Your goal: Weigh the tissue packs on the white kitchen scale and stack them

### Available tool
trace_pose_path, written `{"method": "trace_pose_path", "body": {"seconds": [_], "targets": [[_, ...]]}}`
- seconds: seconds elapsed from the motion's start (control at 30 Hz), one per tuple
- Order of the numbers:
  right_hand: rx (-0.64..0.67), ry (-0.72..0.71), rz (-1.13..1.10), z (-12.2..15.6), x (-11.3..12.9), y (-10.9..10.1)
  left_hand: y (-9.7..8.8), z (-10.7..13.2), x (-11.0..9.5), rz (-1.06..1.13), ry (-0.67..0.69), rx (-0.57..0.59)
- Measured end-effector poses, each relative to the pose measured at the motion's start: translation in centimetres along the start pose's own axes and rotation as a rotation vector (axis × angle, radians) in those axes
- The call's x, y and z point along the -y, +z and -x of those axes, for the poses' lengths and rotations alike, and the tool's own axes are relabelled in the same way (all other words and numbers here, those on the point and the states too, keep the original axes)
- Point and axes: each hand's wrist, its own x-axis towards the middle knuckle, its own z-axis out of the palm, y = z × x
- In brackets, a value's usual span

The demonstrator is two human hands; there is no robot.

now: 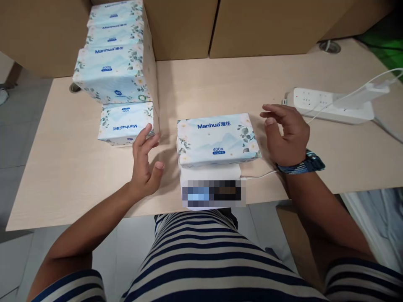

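Note:
A pale blue, flower-printed tissue pack (218, 138) lies flat on a white device (210, 172) whose front panel is blurred out. To the left of that pack, my left hand (147, 161) is raised with fingers apart and holds nothing. Its fingertips overlap the corner of another tissue pack (126, 121) at the foot of a stack; whether they touch it I cannot tell. On the other side, my right hand (285, 134) hovers just off the right end of the pack on the device. It is empty, with its fingers loosely extended and a dark band on the wrist.
A tall stack of tissue packs (110, 75) stands at the back left. Brown cardboard boxes (182, 29) line the rear of the wooden table (201, 84). A white power strip (330, 105) with plugged-in cables lies at the right, and a thin white cable (260, 175) runs to the device.

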Motion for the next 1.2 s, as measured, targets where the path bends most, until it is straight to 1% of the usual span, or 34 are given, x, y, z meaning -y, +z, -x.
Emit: {"method": "trace_pose_path", "body": {"seconds": [0.07,0.13,0.23,0.47,0.53,0.63,0.7,0.8,0.87,0.9,0.97,1.0,1.03,1.07,1.1,1.17,1.2], "targets": [[0.009,0.019,-0.017,0.0,-0.1,-0.2,0.1,0.0,0.1,0.000,0.005,0.011],[0.030,0.009,-0.006,-0.1,-0.1,-0.4,0.1,0.0,0.1,-0.002,0.019,0.018],[0.088,0.007,0.005,-0.1,-0.2,-0.4,0.0,0.0,0.2,-0.012,0.046,0.004],[0.201,0.066,0.018,0.4,0.0,-0.4,-0.1,0.0,0.1,-0.012,0.025,0.007],[0.187,0.076,0.004,0.3,-0.1,-0.4,-0.1,-0.1,0.2,-0.001,0.042,0.005],[0.117,0.106,-0.063,0.2,0.4,-0.4,-0.1,-0.2,-0.1,0.021,0.050,0.008],[0.078,0.221,-0.169,0.6,1.6,-0.6,-0.2,0.1,-0.9,0.083,0.012,0.044],[0.042,0.475,-0.368,2.6,4.7,-1.4,-0.4,1.0,-3.0,0.245,-0.120,0.180],[0.082,0.548,-0.473,4.4,7.0,-2.1,-0.5,1.4,-4.5,0.361,-0.195,0.278],[0.164,0.560,-0.525,5.1,8.1,-2.5,-0.4,1.3,-5.2,0.411,-0.217,0.328],[0.402,0.543,-0.597,5.9,9.6,-3.2,0.1,0.3,-6.4,0.495,-0.230,0.428],[0.480,0.519,-0.609,5.8,9.9,-3.6,0.6,-0.7,-6.8,0.528,-0.222,0.471],[0.493,0.489,-0.605,5.5,9.8,-3.9,1.2,-1.9,-7.1,0.553,-0.204,0.503],[0.441,0.459,-0.584,4.9,9.3,-4.1,2.0,-3.3,-7.3,0.569,-0.189,0.523],[0.344,0.433,-0.545,4.2,8.5,-4.2,3.0,-4.9,-7.3,0.580,-0.178,0.536],[0.139,0.396,-0.409,2.8,6.1,-4.3,5.0,-8.0,-7.1,0.587,-0.196,0.567],[0.093,0.385,-0.309,2.3,4.7,-4.3,5.8,-9.5,-6.9,0.587,-0.211,0.599]]}}
